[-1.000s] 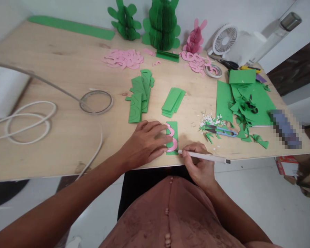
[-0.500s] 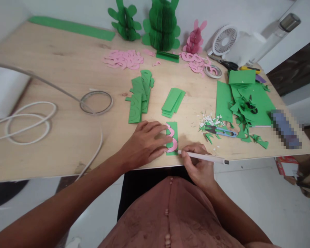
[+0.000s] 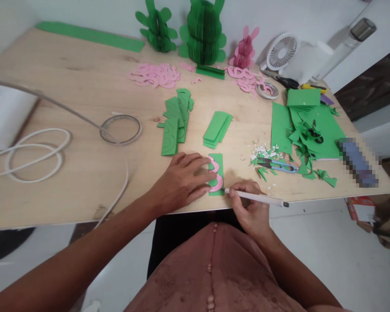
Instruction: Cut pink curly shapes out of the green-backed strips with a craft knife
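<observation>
A green paper strip (image 3: 217,160) lies near the table's front edge with a curved pink paper cutout (image 3: 218,183) on top of it. My left hand (image 3: 182,182) rests flat, fingers spread, its fingertips pressing on the cutout and strip. Pinched in my right hand (image 3: 249,203) is a white pen (image 3: 260,197), its tip at the lower right of the pink cutout. Beyond the strip sits a small stack of blank green strips (image 3: 217,128). To its left lie green strips with curved outlines (image 3: 170,134).
Thread snips (image 3: 276,164) lie among white and green scraps on the right, near green paper sheets (image 3: 328,134). Pink cutouts (image 3: 154,74) are piled farther back. Honeycomb paper figures (image 3: 204,34) and a small fan (image 3: 282,51) stand by the wall. A white cable (image 3: 39,134) coils at left.
Both hands keep almost the same place. The pen tip stays beside the lower pink curve, with only a very slight shift of the whole view.
</observation>
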Demonstrator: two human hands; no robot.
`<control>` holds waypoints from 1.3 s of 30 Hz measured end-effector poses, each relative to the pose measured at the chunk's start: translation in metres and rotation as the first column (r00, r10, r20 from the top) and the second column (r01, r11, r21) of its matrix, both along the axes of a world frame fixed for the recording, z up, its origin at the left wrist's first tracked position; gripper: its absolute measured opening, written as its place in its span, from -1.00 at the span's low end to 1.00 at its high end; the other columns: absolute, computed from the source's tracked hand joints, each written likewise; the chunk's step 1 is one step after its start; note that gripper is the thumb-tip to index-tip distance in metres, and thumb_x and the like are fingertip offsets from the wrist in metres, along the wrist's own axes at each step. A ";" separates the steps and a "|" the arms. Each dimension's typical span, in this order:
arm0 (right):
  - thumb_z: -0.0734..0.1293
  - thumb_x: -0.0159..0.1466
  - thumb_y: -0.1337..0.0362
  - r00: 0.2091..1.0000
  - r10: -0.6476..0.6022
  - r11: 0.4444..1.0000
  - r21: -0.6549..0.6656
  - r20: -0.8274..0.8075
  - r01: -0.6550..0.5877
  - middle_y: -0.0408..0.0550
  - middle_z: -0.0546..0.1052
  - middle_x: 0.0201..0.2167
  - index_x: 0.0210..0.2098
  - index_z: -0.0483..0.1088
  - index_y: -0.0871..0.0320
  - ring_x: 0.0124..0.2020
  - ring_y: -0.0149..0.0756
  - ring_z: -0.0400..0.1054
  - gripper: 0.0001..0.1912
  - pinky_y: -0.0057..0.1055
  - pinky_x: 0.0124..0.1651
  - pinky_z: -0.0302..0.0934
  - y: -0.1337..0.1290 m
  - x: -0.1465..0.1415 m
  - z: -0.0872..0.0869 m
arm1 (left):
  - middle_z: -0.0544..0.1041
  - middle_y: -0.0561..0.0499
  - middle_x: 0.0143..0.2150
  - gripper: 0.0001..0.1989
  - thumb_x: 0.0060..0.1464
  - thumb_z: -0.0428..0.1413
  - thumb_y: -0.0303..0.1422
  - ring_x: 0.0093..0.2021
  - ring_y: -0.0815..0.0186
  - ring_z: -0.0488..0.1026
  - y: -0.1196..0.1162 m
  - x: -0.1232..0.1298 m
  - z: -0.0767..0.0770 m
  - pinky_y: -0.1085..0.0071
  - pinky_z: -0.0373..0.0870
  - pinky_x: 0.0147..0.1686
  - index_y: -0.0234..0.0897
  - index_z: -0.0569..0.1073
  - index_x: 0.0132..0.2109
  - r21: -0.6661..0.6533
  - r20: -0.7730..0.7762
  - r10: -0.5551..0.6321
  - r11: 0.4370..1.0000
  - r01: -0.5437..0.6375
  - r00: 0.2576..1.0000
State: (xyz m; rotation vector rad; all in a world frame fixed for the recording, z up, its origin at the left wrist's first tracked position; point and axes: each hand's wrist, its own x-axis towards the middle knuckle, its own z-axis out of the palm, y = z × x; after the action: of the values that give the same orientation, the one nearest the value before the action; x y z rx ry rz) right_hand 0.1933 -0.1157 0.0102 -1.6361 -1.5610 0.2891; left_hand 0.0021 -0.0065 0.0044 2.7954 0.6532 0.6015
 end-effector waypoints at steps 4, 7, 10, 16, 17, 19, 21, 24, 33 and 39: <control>0.29 0.24 0.30 1.000 -0.016 1.000 -0.018 0.004 0.016 -0.15 0.52 -0.45 -0.42 0.40 0.08 -0.36 -0.29 0.38 -0.90 -0.27 -0.18 0.24 0.000 0.000 0.000 | 0.44 -0.09 0.16 -0.74 0.24 0.02 -0.28 0.16 0.02 0.29 0.000 0.000 0.000 0.01 0.16 0.10 -0.09 0.50 0.02 0.002 0.002 -0.002 1.000 0.002 1.000; 0.28 0.25 0.29 1.000 -0.014 1.000 -0.022 0.003 0.014 -0.14 0.52 -0.45 -0.40 0.40 0.08 -0.36 -0.28 0.38 -0.90 -0.27 -0.19 0.23 -0.001 0.000 0.000 | 0.45 -0.09 0.14 -0.74 0.24 0.01 -0.29 0.15 0.02 0.30 0.001 0.000 -0.001 0.01 0.16 0.10 -0.09 0.50 0.01 0.017 0.012 0.000 1.000 0.000 1.000; 0.29 0.25 0.30 1.000 -0.008 1.000 -0.017 0.000 0.008 -0.15 0.52 -0.46 -0.40 0.39 0.08 -0.36 -0.28 0.37 -0.91 -0.27 -0.19 0.23 -0.001 0.000 -0.001 | 0.45 -0.09 0.14 -0.74 0.24 0.02 -0.28 0.15 0.02 0.29 0.000 0.001 -0.001 0.01 0.16 0.10 -0.08 0.51 0.01 0.020 0.017 0.003 1.000 -0.004 1.000; 0.30 0.25 0.32 1.000 0.025 1.000 0.010 -0.019 -0.025 -0.16 0.52 -0.47 -0.42 0.38 0.08 -0.38 -0.29 0.38 -0.90 -0.26 -0.18 0.22 0.000 0.002 -0.002 | 0.44 -0.08 0.15 -0.74 0.25 0.01 -0.28 0.15 0.02 0.30 0.000 0.001 -0.001 0.01 0.17 0.10 -0.08 0.51 0.02 0.010 0.015 0.001 1.000 -0.001 1.000; 0.30 0.25 0.32 0.999 0.029 1.000 0.013 -0.018 -0.029 -0.16 0.52 -0.47 -0.42 0.38 0.08 -0.39 -0.30 0.37 -0.90 -0.27 -0.18 0.22 0.000 0.002 -0.002 | 0.44 -0.08 0.15 -0.74 0.25 0.01 -0.28 0.15 0.02 0.29 0.000 0.000 -0.001 0.01 0.17 0.10 -0.08 0.50 0.02 0.010 0.012 0.001 1.000 -0.001 1.000; 0.30 0.25 0.32 0.999 0.038 0.999 0.016 -0.009 -0.037 -0.17 0.52 -0.48 -0.42 0.38 0.09 -0.41 -0.31 0.37 -0.89 -0.26 -0.18 0.21 0.000 0.001 -0.001 | 0.44 -0.08 0.15 -0.73 0.25 0.01 -0.27 0.16 0.02 0.29 0.000 0.000 -0.001 0.01 0.17 0.09 -0.08 0.50 0.02 0.010 0.005 0.003 1.000 -0.003 1.000; 0.29 0.25 0.31 0.999 0.037 0.999 0.018 0.003 -0.037 -0.17 0.51 -0.49 -0.41 0.39 0.09 -0.41 -0.31 0.36 -0.90 -0.25 -0.18 0.21 0.000 0.001 0.000 | 0.44 -0.08 0.15 -0.73 0.25 0.01 -0.27 0.16 0.01 0.29 0.000 0.000 -0.002 0.01 0.17 0.09 -0.08 0.50 0.03 0.012 0.000 0.004 1.000 -0.004 1.000; 0.30 0.24 0.31 1.000 0.029 0.999 0.020 0.006 -0.030 -0.16 0.51 -0.49 -0.41 0.39 0.09 -0.40 -0.30 0.36 -0.91 -0.26 -0.19 0.22 0.000 0.000 0.000 | 0.44 -0.09 0.15 -0.73 0.25 0.01 -0.27 0.16 0.00 0.29 0.000 0.000 -0.003 0.00 0.17 0.08 -0.08 0.49 0.03 0.021 0.000 0.005 1.000 -0.005 1.000; 0.27 0.26 0.29 0.998 -0.056 0.998 0.009 0.012 0.055 -0.15 0.50 -0.48 -0.41 0.38 0.08 -0.38 -0.29 0.36 -0.88 -0.29 -0.23 0.23 -0.001 -0.002 0.000 | 0.44 -0.09 0.16 -0.74 0.25 0.01 -0.27 0.16 0.02 0.30 0.000 0.000 -0.002 0.01 0.17 0.08 -0.09 0.50 0.02 0.027 0.009 0.002 1.000 -0.002 1.000; 0.28 0.25 0.30 1.000 -0.016 1.000 0.023 -0.002 0.016 -0.16 0.50 -0.47 -0.42 0.38 0.08 -0.37 -0.29 0.37 -0.89 -0.28 -0.20 0.23 0.000 -0.001 -0.001 | 0.45 -0.08 0.15 -0.74 0.24 0.01 -0.28 0.16 0.03 0.29 0.000 0.000 -0.001 0.01 0.17 0.09 -0.09 0.50 0.02 0.018 0.016 0.000 1.000 0.000 1.000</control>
State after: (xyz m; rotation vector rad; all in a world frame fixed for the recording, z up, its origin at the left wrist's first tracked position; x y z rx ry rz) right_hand 0.1927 -0.1162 0.0096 -1.6300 -1.5437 0.2632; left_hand 0.0023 -0.0064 0.0031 2.8044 0.6475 0.6323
